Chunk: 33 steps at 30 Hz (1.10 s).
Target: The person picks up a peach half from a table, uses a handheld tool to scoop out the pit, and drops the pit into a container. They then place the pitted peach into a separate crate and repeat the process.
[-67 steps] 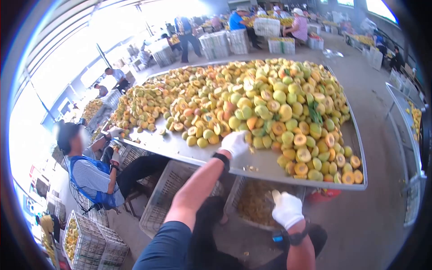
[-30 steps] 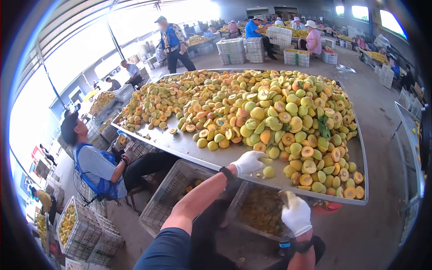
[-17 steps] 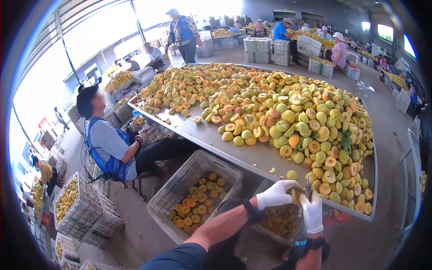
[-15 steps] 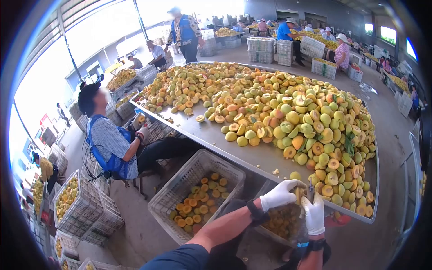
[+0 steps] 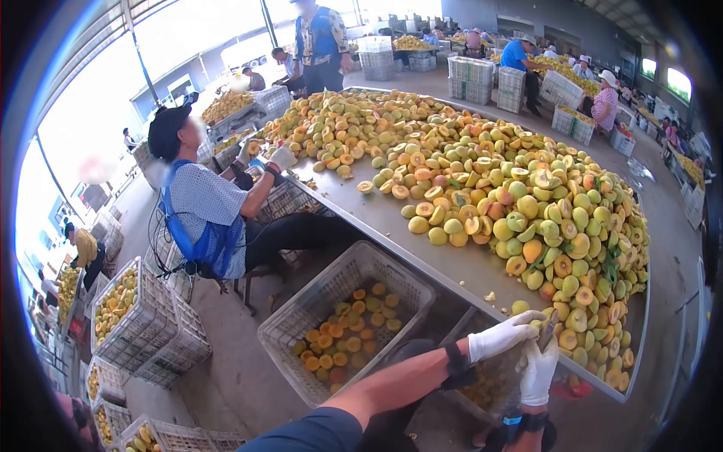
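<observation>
My left hand [image 5: 503,337], in a white glove, has its fingers closed around a yellow peach [image 5: 537,325], mostly hidden by the glove. Just to its right, my gloved right hand [image 5: 538,372] grips a knife [image 5: 549,329] with its metal blade pointing up, close against the fruit. Both hands are over the near edge of a metal table [image 5: 444,270]. A large heap of peaches [image 5: 520,196], many of them halved, covers much of that table. Below my hands, a crate [image 5: 457,331] contains more fruit, partly hidden by my arms.
Left of my arm stands a plastic crate [image 5: 275,335] with peach halves. A co-worker [image 5: 203,203] in a blue vest sits at the table's left side. Stacked crates [image 5: 139,316] of fruit stand at far left. Another person [image 5: 320,45] stands behind the table.
The view has shifted, so the scene sits differently in the frame. My hands remain close together with the fruit and knife. The seated co-worker's hands have risen to the table edge.
</observation>
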### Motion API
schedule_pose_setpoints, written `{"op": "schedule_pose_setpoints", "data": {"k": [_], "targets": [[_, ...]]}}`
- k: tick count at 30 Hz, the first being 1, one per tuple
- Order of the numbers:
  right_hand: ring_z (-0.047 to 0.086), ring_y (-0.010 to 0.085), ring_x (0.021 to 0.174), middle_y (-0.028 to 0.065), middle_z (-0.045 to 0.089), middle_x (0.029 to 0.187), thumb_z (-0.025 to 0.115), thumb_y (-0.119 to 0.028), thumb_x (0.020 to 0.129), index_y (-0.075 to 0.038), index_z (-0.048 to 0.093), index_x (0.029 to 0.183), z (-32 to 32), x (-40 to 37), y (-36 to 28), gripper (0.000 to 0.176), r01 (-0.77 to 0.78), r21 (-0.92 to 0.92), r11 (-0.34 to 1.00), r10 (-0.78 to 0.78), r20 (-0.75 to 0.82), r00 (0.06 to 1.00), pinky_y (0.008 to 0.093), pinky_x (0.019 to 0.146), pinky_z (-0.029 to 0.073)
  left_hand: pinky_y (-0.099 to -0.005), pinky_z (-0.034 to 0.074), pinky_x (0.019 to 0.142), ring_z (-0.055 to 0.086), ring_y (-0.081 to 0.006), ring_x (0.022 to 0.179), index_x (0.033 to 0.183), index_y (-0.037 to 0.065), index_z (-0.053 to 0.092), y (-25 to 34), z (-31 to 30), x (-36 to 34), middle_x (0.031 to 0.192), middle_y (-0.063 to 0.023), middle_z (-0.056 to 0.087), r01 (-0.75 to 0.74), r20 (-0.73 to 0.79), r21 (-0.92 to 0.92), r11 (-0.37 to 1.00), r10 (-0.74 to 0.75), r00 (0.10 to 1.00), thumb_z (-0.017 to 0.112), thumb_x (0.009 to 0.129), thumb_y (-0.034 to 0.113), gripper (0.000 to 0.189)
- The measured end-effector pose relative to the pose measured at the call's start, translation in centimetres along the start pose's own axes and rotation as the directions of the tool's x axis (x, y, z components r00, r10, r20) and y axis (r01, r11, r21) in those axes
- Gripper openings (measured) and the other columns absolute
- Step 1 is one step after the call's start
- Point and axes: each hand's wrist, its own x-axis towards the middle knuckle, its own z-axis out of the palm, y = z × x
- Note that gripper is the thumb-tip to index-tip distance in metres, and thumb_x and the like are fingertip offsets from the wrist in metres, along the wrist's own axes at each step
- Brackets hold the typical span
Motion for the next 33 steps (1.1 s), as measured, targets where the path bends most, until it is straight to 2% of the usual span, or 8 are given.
{"op": "schedule_pose_setpoints", "data": {"k": [3, 5, 7, 11, 13, 15, 21, 33], "targets": [[0.042, 0.0044, 0.044, -0.0012, 0.052, 0.070, 0.056, -0.019, 0.097, -0.002, 0.054, 0.111, 0.5, -0.2, -1.5, 0.021, -0.131, 0.088, 0.987, 0.132, -0.008, 0.991, 0.0193, 0.038, 0.034, -0.0225, 0.046, 0.083, 0.057, -0.0092, 0.095, 0.132, 0.003, 0.054, -1.6, -1.8, 1.3, 0.112, -0.0026, 0.060, -0.081, -0.127, 0.094, 0.992, 0.093, 0.988, 0.052, 0.100, 0.028, 0.040], [0.043, 0.0071, 0.047, 0.0011, 0.056, 0.073, 0.058, -0.017, 0.096, -0.001, 0.058, 0.109, -0.4, -0.1, -1.1, 0.021, -0.096, 0.018, 0.995, 0.096, -0.024, 0.995, 0.0236, 0.040, 0.035, -0.0248, 0.049, 0.076, 0.059, -0.0097, 0.088, 0.125, 0.006, 0.060, 0.7, -2.8, 0.6, 0.106, -0.0011, 0.064, -0.131, -0.076, -0.137, 0.982, 0.121, 0.990, 0.052, 0.101, 0.034, 0.038], [0.044, 0.0062, 0.046, 0.0003, 0.053, 0.070, 0.052, -0.018, 0.100, -0.001, 0.052, 0.107, -0.9, 0.2, 0.7, 0.018, 0.007, -0.167, 0.986, -0.017, -0.061, 0.998, 0.0222, 0.040, 0.036, -0.0226, 0.046, 0.057, 0.060, -0.0091, 0.076, 0.121, 0.009, 0.062, 3.3, -2.6, -0.3, 0.098, -0.0017, 0.067, 0.108, -0.223, -0.338, 0.935, -0.192, 0.956, 0.045, 0.101, 0.053, 0.052], [0.052, 0.0087, 0.051, 0.0028, 0.058, 0.070, 0.057, -0.014, 0.098, -0.003, 0.053, 0.123, -0.1, -0.6, 1.1, 0.027, 0.210, -0.315, 0.926, -0.201, 0.063, 0.978, 0.0239, 0.046, 0.042, -0.0219, 0.034, 0.042, 0.053, -0.0124, 0.053, 0.120, -0.001, 0.058, 3.8, -3.0, -0.3, 0.085, -0.0070, 0.065, 0.118, -0.181, -0.480, 0.870, -0.230, 0.956, 0.034, 0.100, 0.060, 0.068], [0.063, 0.0232, 0.060, 0.0129, 0.064, 0.075, 0.060, -0.011, 0.095, -0.001, 0.055, 0.118, 0.4, -0.7, 0.7, 0.025, 0.447, -0.492, 0.747, -0.450, 0.122, 0.885, 0.0335, 0.057, 0.050, -0.0223, 0.034, 0.042, 0.053, -0.0124, 0.054, 0.116, -0.001, 0.060, 3.5, -2.8, -0.1, 0.083, -0.0067, 0.065, 0.138, -0.145, -0.528, 0.838, -0.249, 0.958, 0.036, 0.100, 0.057, 0.064], [0.064, 0.0441, 0.081, 0.0227, 0.065, 0.085, 0.064, -0.007, 0.090, 0.001, 0.055, 0.113, 0.7, -1.0, 0.4, 0.025, 0.443, -0.499, 0.745, -0.441, 0.130, 0.888, 0.0433, 0.069, 0.051, -0.0227, 0.034, 0.043, 0.054, -0.0124, 0.055, 0.111, 0.000, 0.062, 3.2, -2.6, 0.3, 0.081, -0.0064, 0.065, 0.151, -0.112, -0.573, 0.806, -0.260, 0.959, 0.038, 0.101, 0.054, 0.060], [0.063, 0.0451, 0.076, 0.0221, 0.064, 0.083, 0.064, -0.006, 0.087, 0.000, 0.054, 0.105, 0.0, -0.7, 0.7, 0.022, 0.464, -0.568, 0.679, -0.490, 0.120, 0.864, 0.0483, 0.064, 0.051, -0.0234, 0.028, 0.040, 0.051, -0.0127, 0.050, 0.107, -0.002, 0.065, 3.0, -2.0, 0.9, 0.078, -0.0062, 0.064, 0.186, -0.168, -0.482, 0.856, -0.298, 0.940, 0.041, 0.099, 0.046, 0.054], [0.062, 0.0473, 0.079, 0.0266, 0.063, 0.084, 0.063, -0.010, 0.088, 0.002, 0.050, 0.098, -0.1, -0.6, 2.3, 0.019, 0.351, -0.639, 0.684, -0.331, 0.157, 0.930, 0.0525, 0.068, 0.050, -0.0289, 0.051, 0.062, 0.064, -0.0180, 0.076, 0.108, -0.001, 0.063, 1.6, -1.0, 0.9, 0.093, -0.0100, 0.068, 0.127, -0.219, -0.431, 0.893, -0.241, 0.946, 0.040, 0.097, 0.037, 0.046]]}}
